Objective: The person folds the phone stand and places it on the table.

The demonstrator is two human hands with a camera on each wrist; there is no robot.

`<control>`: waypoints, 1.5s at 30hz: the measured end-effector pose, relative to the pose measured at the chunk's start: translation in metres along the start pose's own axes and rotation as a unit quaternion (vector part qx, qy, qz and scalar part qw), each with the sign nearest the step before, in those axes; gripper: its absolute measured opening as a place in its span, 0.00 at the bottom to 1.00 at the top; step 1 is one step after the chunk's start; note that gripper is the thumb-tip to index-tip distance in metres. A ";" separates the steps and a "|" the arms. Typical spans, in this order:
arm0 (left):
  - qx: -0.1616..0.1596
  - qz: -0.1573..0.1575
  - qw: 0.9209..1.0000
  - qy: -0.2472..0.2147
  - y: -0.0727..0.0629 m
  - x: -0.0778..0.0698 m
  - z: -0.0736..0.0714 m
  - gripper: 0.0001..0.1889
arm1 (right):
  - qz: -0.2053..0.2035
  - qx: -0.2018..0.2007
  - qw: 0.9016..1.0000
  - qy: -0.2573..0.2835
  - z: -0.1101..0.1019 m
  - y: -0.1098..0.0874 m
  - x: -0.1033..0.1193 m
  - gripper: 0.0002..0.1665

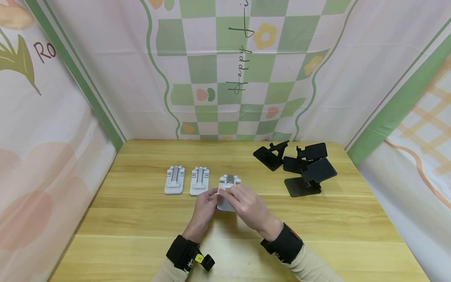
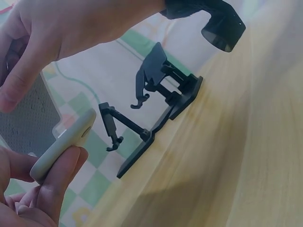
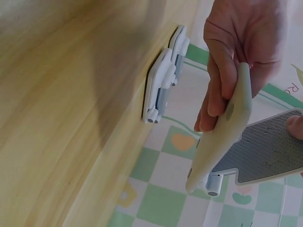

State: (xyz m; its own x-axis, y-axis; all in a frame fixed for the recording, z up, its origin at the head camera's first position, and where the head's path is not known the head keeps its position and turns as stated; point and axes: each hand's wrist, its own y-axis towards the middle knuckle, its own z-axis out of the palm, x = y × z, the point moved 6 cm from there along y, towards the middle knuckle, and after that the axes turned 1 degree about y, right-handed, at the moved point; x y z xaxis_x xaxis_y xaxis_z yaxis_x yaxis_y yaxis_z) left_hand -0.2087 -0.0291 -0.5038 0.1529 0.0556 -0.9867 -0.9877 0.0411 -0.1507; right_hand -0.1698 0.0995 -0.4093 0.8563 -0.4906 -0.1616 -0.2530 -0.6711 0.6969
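Note:
My left hand (image 1: 205, 207) grips the pale, rounded base (image 3: 225, 137) of a white folding phone stand (image 1: 226, 204), thumb and fingers on either side of it. On the stand's hinged panel (image 3: 267, 149), faced with a grey textured pad, my right hand (image 1: 249, 206) pinches with its thumb at the edge. The panel is swung out at an angle from the base. The stand is held above the table, as both wrist views show. In the head view my right fingers hide much of the panel.
To the left, two white phone stands lie folded flat, one (image 1: 174, 180) beside the other (image 1: 199, 181). Unfolded black phone stands (image 1: 271, 156) stand at the back right, the front one (image 1: 318, 171) overlapping another (image 1: 314, 151). A patterned cloth (image 1: 232, 70) hangs behind the wooden table (image 1: 141, 219).

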 end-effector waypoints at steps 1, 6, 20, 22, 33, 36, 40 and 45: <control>0.000 0.002 1.000 -0.001 0.000 -0.001 0.000 0.22 | -0.004 -0.001 1.000 -0.004 0.000 0.000 0.001 0.16; 0.000 0.006 1.000 0.006 0.001 -0.002 0.000 0.23 | -0.021 -0.007 1.000 -0.020 0.000 -0.002 0.004 0.16; 0.000 -0.019 1.000 0.007 0.002 0.002 -0.001 0.23 | 0.003 0.024 1.000 -0.002 0.004 -0.003 0.004 0.21; 0.002 -0.016 1.000 0.001 0.001 0.001 -0.001 0.23 | 0.005 0.025 1.000 0.008 0.004 -0.003 0.003 0.24; 0.002 -0.001 1.000 -0.014 0.002 -0.003 -0.001 0.22 | 0.020 -0.048 0.994 0.092 -0.002 0.000 -0.007 0.12; -0.007 0.001 1.000 -0.004 0.002 -0.004 -0.003 0.22 | 0.062 -0.090 0.987 0.119 -0.007 0.001 -0.015 0.16; -0.011 -0.001 1.000 0.000 0.003 -0.004 -0.003 0.22 | 0.123 -0.130 0.974 0.139 -0.012 0.000 -0.028 0.19; -0.011 -0.007 1.000 -0.003 0.002 -0.004 -0.003 0.22 | 0.208 -0.143 0.952 0.173 -0.009 -0.007 -0.042 0.16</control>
State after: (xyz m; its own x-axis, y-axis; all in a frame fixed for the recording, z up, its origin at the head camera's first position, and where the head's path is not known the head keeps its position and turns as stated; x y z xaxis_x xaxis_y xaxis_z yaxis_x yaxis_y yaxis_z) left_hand -0.2115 -0.0320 -0.5000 0.1670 0.0614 -0.9841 -0.9859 0.0200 -0.1660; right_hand -0.2001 0.1298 -0.4011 0.8186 -0.4355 0.3744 -0.5116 -0.2566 0.8200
